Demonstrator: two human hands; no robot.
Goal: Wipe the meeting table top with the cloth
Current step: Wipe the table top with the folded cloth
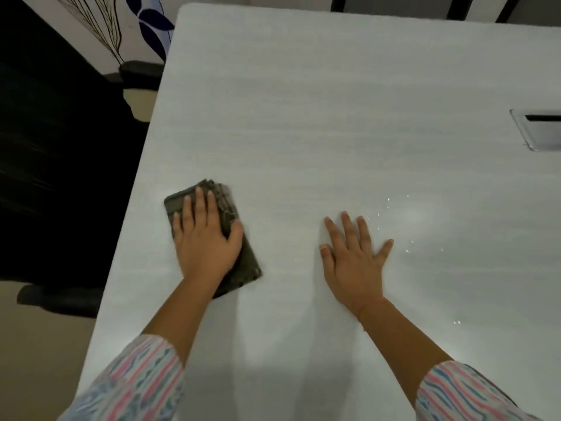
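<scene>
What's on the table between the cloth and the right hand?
Nothing: in the head view only bare table top separates the cloth under the left hand from the right hand. Droplets lie right of that hand.

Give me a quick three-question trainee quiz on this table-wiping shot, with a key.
1. True or false: the right hand rests on the cloth.
2. The droplets lie: A) left of the cloth; B) right of the right hand; C) on the cloth.
3. Fill in: the cloth lies under the ____ hand.
Key: 1 false, it lies flat on the bare table; 2 B; 3 left hand.
</scene>
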